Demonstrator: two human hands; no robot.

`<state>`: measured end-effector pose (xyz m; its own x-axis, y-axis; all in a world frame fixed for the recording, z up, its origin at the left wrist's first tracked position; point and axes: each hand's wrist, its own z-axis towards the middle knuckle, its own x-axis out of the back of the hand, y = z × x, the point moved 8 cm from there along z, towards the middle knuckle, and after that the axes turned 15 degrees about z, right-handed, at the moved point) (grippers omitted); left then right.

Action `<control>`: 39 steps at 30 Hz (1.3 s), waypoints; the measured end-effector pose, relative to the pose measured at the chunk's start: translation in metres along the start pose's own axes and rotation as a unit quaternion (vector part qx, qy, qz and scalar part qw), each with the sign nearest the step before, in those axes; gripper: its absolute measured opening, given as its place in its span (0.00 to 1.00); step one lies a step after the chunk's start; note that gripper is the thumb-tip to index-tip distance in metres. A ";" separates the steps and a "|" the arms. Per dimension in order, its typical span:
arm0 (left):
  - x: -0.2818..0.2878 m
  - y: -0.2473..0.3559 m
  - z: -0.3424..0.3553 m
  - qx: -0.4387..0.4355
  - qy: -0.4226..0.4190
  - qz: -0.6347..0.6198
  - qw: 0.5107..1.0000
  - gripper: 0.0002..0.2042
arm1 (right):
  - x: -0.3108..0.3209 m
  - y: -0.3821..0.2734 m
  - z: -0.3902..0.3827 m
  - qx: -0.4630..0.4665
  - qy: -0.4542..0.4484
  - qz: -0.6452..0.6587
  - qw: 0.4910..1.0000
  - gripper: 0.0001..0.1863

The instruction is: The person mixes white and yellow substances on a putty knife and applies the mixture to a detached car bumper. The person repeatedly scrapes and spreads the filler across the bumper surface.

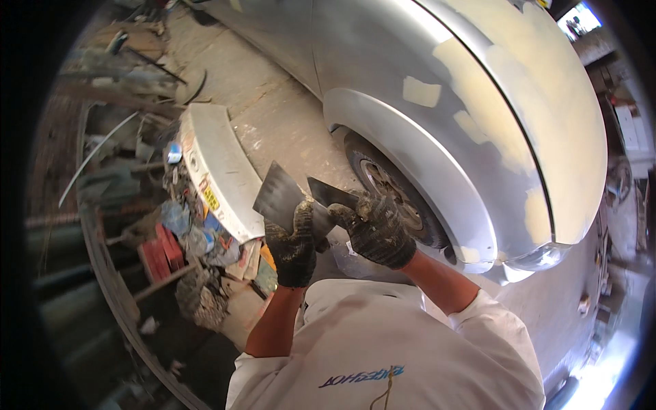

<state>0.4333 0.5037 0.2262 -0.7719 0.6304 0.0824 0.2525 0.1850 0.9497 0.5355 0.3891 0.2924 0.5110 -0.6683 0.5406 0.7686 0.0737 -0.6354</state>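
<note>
Head | left hand (292,247): streaked flat plate (278,195) | right hand (380,232): flat dark blade (330,193)

The shirt (430,335) is white, the gloves (292,254) dark, perhaps stained

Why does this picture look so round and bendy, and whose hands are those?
There's no robot here: it's a person. A wide fisheye camera on their head looks down, so straight edges bend near the rim. Both hands wear dark, smudged gloves. The left hand holds a flat dark plate, and the right hand holds a second dark plate. To the right is a silver car with pale yellow patches and a wheel. To the left are a whitish curved panel and a jumble of things, including something red. Low down, you see the wearer's own white shirt.
</note>
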 end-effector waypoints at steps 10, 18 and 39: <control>0.008 -0.019 0.169 0.020 -0.153 0.137 0.978 0.08 | -0.098 0.079 0.017 -0.080 -0.048 -0.079 0.992 0.17; -0.063 -0.192 0.144 0.282 -0.389 -0.059 0.875 0.09 | -0.145 0.225 -0.126 -0.491 0.421 0.453 0.613 0.16; -0.057 -0.349 0.201 -0.085 -0.411 0.120 0.900 0.13 | -0.296 0.240 -0.269 -0.318 0.332 0.037 0.887 0.27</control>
<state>0.5063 0.5551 -0.1708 0.0020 0.9944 0.1061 0.2070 -0.1042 0.9728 0.4654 0.4053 -0.1688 0.0488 -0.9834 0.1748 0.2624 -0.1563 -0.9522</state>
